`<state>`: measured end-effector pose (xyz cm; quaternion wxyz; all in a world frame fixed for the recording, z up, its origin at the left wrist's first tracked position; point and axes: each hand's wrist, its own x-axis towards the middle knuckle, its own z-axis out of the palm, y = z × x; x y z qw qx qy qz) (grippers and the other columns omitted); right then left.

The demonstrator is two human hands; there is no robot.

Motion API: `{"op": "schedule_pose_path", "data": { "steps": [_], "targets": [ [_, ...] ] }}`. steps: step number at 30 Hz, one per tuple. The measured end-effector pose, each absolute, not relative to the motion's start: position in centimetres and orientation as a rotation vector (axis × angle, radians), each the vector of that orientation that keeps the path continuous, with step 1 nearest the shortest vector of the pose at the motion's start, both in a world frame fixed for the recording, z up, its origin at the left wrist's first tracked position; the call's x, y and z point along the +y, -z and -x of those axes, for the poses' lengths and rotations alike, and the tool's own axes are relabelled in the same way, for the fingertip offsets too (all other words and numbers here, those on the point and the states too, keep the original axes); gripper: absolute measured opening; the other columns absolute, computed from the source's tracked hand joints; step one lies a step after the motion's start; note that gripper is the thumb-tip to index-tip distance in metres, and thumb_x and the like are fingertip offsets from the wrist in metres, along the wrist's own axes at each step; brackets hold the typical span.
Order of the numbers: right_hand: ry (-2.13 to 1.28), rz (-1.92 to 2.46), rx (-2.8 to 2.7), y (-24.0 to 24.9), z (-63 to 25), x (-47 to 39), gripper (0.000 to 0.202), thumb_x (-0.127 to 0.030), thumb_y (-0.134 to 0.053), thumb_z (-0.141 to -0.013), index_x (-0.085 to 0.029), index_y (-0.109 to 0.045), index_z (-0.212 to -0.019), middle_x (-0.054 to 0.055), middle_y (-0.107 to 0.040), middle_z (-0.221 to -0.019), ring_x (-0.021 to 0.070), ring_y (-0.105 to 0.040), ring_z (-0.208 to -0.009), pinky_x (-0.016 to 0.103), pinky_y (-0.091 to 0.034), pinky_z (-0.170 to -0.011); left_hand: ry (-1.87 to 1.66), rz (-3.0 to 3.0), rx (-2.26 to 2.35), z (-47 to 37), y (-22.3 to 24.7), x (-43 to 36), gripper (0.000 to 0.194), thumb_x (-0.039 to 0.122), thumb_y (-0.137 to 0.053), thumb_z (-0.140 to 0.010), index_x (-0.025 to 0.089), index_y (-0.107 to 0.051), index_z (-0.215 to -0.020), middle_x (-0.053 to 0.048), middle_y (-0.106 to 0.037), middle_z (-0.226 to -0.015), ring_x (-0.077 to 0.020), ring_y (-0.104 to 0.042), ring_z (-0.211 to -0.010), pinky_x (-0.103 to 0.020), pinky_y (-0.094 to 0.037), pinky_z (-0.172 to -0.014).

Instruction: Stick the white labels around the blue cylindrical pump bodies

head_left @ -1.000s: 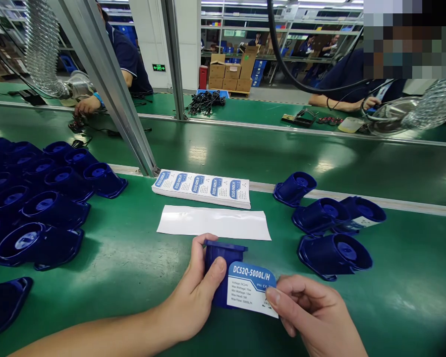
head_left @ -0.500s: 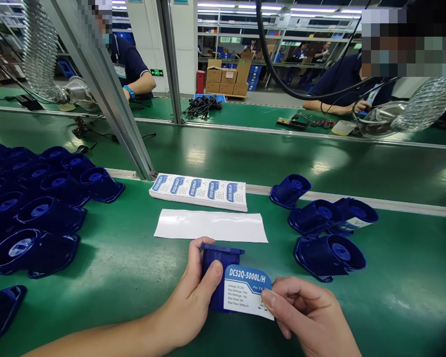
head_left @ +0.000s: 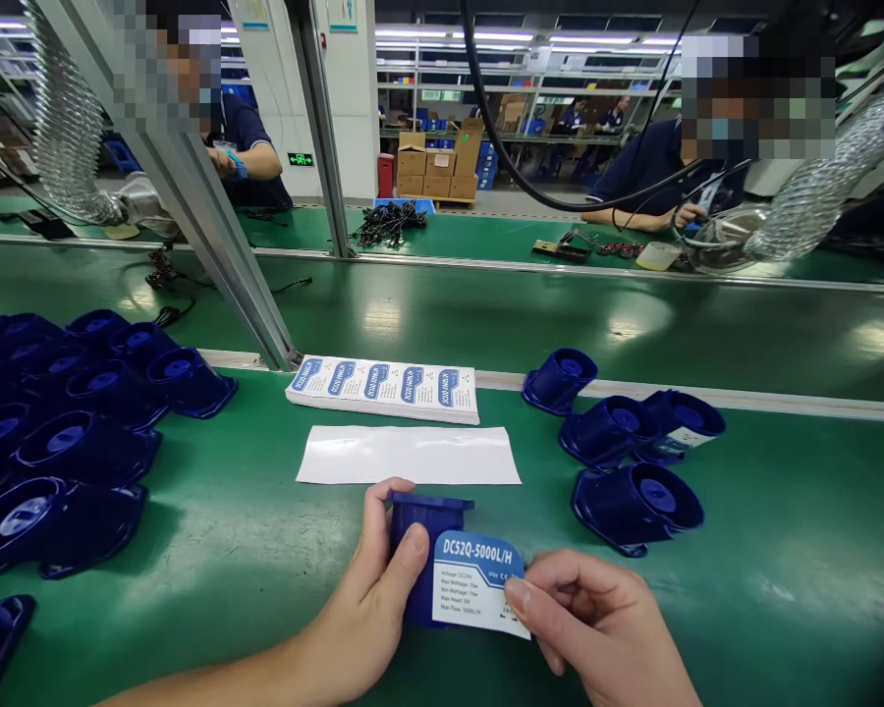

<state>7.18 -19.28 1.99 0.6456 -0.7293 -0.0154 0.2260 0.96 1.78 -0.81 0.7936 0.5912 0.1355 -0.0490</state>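
My left hand [head_left: 368, 599] is closed round a dark blue plastic pump housing [head_left: 433, 513], its flange uppermost, above the green bench. Between thumb and fingers, my right hand [head_left: 589, 619] pinches the right end of a blue and white label [head_left: 472, 581] printed "DC52Q-5000L/H". The label's left end lies against the front of the housing, while its right end stands off. Beyond my hands lies a blank white backing strip [head_left: 409, 456], and behind that a stack of printed label sheets [head_left: 383, 389].
Many blue housings [head_left: 81, 442] crowd the left side. Several more [head_left: 637, 506] stand at the right, one bearing a label [head_left: 685, 439]. A metal post [head_left: 192, 196] rises behind the label sheets. Two co-workers [head_left: 243, 147] sit across the bench, near flexible ducts [head_left: 802, 216].
The view has shifted slightly, so most things appear a little further left. Both hands keep their hold on the pump housing and label, with little visible change between them.
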Motion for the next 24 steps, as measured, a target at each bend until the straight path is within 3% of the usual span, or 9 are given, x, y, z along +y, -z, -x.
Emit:
{"op": "schedule_pose_path", "data": {
  "steps": [18,24],
  "targets": [
    [-0.533,1.665,-0.059,-1.69,-7.36,-19.52,0.048,-0.063,-0.092,-0.074,-0.019,-0.074,-0.066,0.003,-0.064,-0.057,0.013,-0.054,-0.047,0.024,-0.047,-0.045,0.094,-1.251,0.29,-1.0,1.3,1.83,0.047,0.063,-0.055,-0.103,0.034,-0.038,-0.135,-0.005,-0.061,-0.122,-0.0196,-0.06,-0.096,-0.035,-0.054,-0.091],
    [-0.512,1.646,-0.041,-1.66,-7.08,-19.21,0.049,-0.063,-0.093,-0.072,-0.019,-0.073,-0.065,0.003,-0.064,-0.057,0.0116,-0.053,-0.046,0.023,-0.044,-0.046,0.101,-1.212,0.273,-0.78,1.41,1.87,0.048,0.061,-0.059,-0.102,0.036,-0.039,-0.137,-0.005,-0.062,-0.128,-0.0194,-0.061,-0.1,-0.033,-0.053,-0.091]
  ]
}}
